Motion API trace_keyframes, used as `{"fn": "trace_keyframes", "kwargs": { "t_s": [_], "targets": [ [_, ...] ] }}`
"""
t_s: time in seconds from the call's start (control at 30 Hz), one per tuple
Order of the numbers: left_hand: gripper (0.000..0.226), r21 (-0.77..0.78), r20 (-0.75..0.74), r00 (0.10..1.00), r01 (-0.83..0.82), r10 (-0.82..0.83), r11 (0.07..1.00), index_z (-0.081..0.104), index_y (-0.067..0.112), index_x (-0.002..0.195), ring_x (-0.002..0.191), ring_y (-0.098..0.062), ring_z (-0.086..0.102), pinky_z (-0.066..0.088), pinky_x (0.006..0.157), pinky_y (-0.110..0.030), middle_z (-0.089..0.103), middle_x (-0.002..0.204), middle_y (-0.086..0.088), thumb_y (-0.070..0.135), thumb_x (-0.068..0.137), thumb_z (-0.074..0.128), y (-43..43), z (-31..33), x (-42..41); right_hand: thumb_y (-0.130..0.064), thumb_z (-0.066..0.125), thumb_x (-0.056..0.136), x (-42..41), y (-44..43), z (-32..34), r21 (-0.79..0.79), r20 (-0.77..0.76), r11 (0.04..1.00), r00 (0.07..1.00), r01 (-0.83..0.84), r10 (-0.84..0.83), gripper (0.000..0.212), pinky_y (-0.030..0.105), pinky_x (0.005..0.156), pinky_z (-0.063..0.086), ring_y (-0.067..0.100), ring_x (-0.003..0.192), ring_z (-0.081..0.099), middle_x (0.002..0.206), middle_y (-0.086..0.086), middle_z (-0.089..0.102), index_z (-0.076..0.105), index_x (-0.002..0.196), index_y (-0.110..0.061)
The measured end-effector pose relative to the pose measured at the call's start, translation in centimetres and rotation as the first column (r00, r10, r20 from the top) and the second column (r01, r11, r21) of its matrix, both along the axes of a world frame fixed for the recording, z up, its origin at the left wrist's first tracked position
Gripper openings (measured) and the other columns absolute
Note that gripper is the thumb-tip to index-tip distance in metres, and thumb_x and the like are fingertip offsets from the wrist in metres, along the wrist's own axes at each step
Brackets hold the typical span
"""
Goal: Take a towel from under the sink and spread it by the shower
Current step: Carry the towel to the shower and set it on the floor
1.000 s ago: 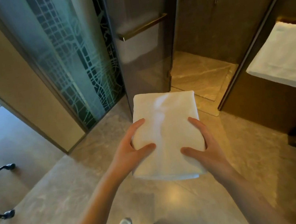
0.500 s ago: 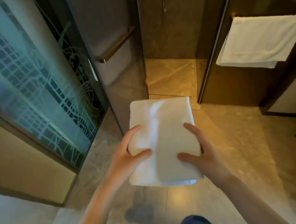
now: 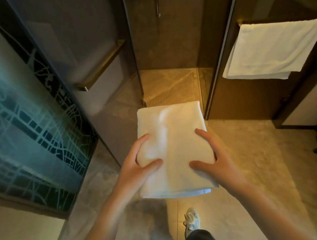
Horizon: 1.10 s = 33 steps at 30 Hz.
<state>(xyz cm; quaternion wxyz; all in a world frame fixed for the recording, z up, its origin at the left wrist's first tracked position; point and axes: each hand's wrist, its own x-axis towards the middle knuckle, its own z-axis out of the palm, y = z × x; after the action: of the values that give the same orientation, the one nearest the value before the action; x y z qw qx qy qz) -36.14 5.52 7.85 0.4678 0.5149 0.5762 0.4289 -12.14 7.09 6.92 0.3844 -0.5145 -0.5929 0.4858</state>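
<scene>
Left hand point(image 3: 133, 166) and right hand point(image 3: 219, 162) grip a folded white towel point(image 3: 172, 138) by its sides. Ahead, the shower floor point(image 3: 170, 83) shows past the open glass door point(image 3: 86, 54).

White towel point(image 3: 273, 51) draped over a rail on the dark right wall, frosted map-patterned glass panel point(image 3: 11, 131) at left, brass bar handle point(image 3: 102, 64) on smoky glass door, beige marble floor point(image 3: 253, 167).

The person has stepped nearer the shower point(image 3: 168, 81), one white shoe point(image 3: 191, 220) now forward beneath the folded towel point(image 3: 174, 148).
</scene>
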Motion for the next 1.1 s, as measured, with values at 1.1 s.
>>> {"fn": "trace_keyframes", "kwargs": {
  "t_s": [1.1],
  "targets": [
    [0.077,-0.166,0.028,0.982,0.187,-0.184,0.968,0.039,0.044,0.138,0.101,0.006,0.056,0.052,0.085,-0.023,0.048,0.12,0.025,0.013,0.08,0.076,53.3,-13.6,3.3,-0.011,0.077,0.079,2.9,49.7,-12.4,-0.068,0.14,0.99,0.984,0.122,-0.111,0.081,0.043,0.112,0.037,-0.002,0.135,0.033,0.146,-0.027,0.033,0.036,0.143,-0.038]
  ]
}}
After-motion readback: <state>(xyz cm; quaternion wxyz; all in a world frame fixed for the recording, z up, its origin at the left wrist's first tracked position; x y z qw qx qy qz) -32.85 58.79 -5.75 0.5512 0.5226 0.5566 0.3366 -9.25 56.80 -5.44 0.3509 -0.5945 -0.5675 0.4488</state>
